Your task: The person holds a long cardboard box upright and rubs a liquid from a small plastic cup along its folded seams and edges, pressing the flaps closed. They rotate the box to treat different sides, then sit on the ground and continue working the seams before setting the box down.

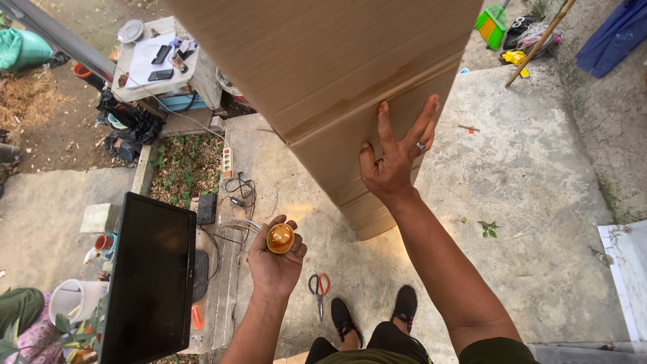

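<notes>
Hands first: your left hand [275,259] is curled palm-up around a roll of brown packing tape [280,238], fingers wrapped on its rim, roll seen end-on and glossy. Your right hand [394,158] is spread flat, fingers splayed, pressed against the side of a tall brown cardboard box [323,74]; silver ring [420,146] on one finger. No grip there, just palm contact near the box's taped seam. The tape roll sits just below and left of the box's lower edge, not touching it.

Box stands on the bare concrete slab [532,202] and rises toward the camera, filling the top centre of view. Red-handled scissors [319,286] lie on the concrete by your black shoes [374,313], between your two forearms.

To your left: a black flat-screen monitor [151,276] standing on edge, with cables and a white power strip [228,162] near it. Further out top-left, a small white table [151,67] carrying papers and phones. Top-right: a green broom head [491,25] and a wooden pole [539,42] on the ground, well apart from the box.
</notes>
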`<state>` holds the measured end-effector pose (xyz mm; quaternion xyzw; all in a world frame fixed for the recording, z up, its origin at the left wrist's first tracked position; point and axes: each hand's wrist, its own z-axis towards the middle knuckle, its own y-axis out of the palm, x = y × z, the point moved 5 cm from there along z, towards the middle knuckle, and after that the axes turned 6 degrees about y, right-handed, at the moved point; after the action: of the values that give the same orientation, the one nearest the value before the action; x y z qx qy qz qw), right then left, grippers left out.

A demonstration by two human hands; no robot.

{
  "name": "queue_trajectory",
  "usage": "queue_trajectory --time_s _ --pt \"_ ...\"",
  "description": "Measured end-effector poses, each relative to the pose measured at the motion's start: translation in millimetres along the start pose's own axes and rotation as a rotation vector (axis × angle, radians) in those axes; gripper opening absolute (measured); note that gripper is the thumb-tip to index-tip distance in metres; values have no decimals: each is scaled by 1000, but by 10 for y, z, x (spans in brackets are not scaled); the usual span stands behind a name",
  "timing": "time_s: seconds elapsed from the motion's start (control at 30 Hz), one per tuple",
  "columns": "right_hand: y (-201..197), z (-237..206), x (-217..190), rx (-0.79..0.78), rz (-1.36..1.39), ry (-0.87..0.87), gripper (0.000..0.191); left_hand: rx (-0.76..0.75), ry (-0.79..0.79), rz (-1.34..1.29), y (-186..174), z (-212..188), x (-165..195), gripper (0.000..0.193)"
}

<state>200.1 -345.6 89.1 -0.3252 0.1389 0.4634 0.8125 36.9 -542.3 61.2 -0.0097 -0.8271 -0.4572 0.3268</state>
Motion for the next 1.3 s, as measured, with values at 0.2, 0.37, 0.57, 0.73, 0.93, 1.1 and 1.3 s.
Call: queue_trajectory --time_s 0.2,0.37,0.57,0.73,0.93,1.1,1.3 --pt "112 -66 -248 -15 -66 -32 78 -16 -34 -28 -77 12 67 36" --pt "196 -139 -494 0 -143 -62 75 -42 -40 -66 -136 38 132 36" --pt "295 -252 -812 -21 -186 -72 73 -55 -55 -83 -197 64 231 36" --pt "344 -318 -1010 -15 -289 -95 68 -56 -90 -76 -250 73 277 37" --pt "337 -358 -1220 -3 -366 -148 65 -75 -119 -79 -295 74 356 37" --pt "264 -351 -1328 12 -441 -181 61 -106 -157 -113 -292 107 405 36" --pt "114 -282 -1215 -4 -599 -217 60 -179 -205 -174 -244 151 384 35"
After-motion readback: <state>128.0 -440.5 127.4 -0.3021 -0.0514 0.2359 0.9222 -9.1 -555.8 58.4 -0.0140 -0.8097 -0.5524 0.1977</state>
